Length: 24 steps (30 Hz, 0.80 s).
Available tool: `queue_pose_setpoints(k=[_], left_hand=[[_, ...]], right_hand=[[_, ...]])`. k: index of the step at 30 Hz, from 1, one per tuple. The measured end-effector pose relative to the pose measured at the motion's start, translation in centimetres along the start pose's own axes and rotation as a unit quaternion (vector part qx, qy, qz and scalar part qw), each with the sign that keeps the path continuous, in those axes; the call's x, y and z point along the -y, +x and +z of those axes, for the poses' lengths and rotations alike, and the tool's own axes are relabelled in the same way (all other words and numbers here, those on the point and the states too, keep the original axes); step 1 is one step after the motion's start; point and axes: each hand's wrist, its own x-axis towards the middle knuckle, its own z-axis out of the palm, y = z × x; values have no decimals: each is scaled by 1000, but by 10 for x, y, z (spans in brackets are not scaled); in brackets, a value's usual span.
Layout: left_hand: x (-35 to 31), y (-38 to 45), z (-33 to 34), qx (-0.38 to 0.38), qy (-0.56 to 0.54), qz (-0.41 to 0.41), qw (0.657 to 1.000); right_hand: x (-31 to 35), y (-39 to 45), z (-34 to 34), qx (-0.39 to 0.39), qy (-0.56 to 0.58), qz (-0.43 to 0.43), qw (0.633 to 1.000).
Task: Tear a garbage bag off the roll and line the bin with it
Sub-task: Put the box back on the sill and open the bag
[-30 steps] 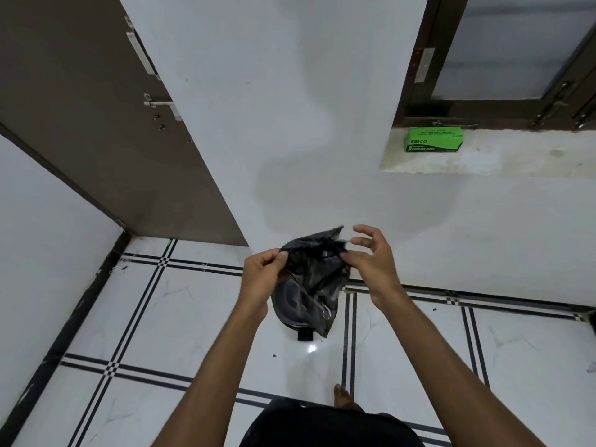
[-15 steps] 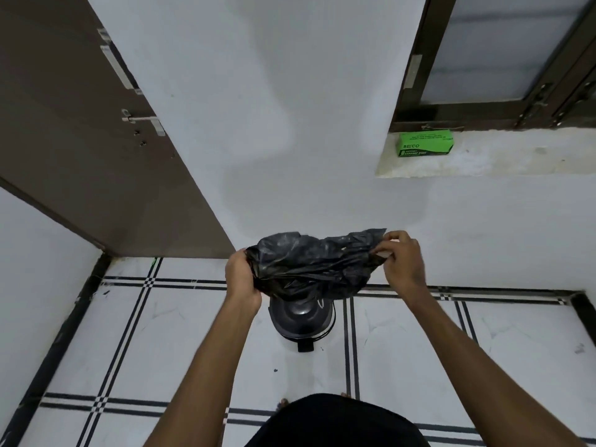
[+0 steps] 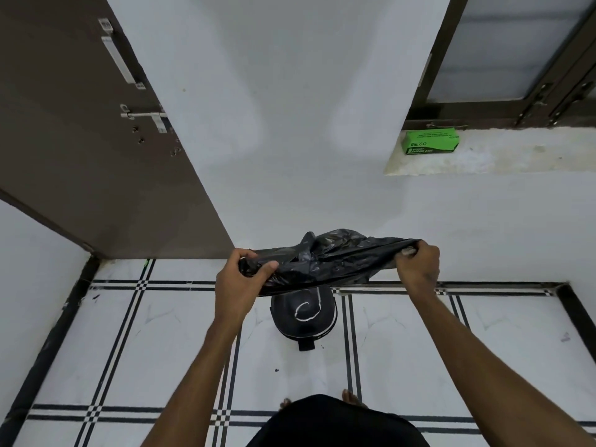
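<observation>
The black garbage bag (image 3: 325, 262) is held stretched sideways in the air between both hands, directly above the small black bin (image 3: 303, 312) that stands on the tiled floor (image 3: 419, 350) close to the white wall. The left hand (image 3: 240, 285) has its fingers and thumb curled round the left end of the film, bunching it in the fist. The right hand (image 3: 417, 266) pinches the right end with curled fingers, and the film runs taut from it toward the centre, where a crumpled peak rises. The bag appears to be a separate piece, clear of any roll; the green garbage bag box (image 3: 430, 141) rests on the window ledge (image 3: 516, 156), well apart from the work. The film is judged to be very light, thin and limp, with no stiffness of its own, so it takes whatever shape the grip gives it and tends to cling to itself. Its glossy surface is likely slippery, and hard pulling may stretch or tear it. The mouth of the bag cannot be identified in this view. Judged next requirement: locate the open edge, separate the two layers, and take hold at opposite points of that edge, not in the bunched middle, before lowering it into the bin.
</observation>
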Motion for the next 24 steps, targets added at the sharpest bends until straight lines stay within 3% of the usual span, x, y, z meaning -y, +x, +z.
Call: queue_pose_setpoints(k=[5, 8, 10, 12, 15, 18, 21, 24], left_hand=[[22, 8, -11, 89, 136, 85, 983], [43, 18, -17, 32, 202, 100, 974], [52, 22, -21, -33, 136, 30, 990], [58, 30, -27, -80, -3, -73, 994], [61, 45, -40, -121, -170, -194, 959], [59, 52, -52, -75, -285, -255, 921], [49, 53, -51, -56, -229, -216, 948], [31, 53, -54, -77, -107, -77, 988]], right_hand=[[3, -16, 11, 1, 24, -16, 1000], [5, -28, 11, 47, -103, -117, 987], [6, -36, 10, 98, -150, -161, 971], [3, -43, 12, 128, -193, -199, 952], [-5, -47, 15, 166, -268, -216, 924], [-7, -49, 23, 197, -309, -201, 909], [10, -48, 32, 253, -274, -114, 921], [35, -43, 37, 252, -152, -57, 954]])
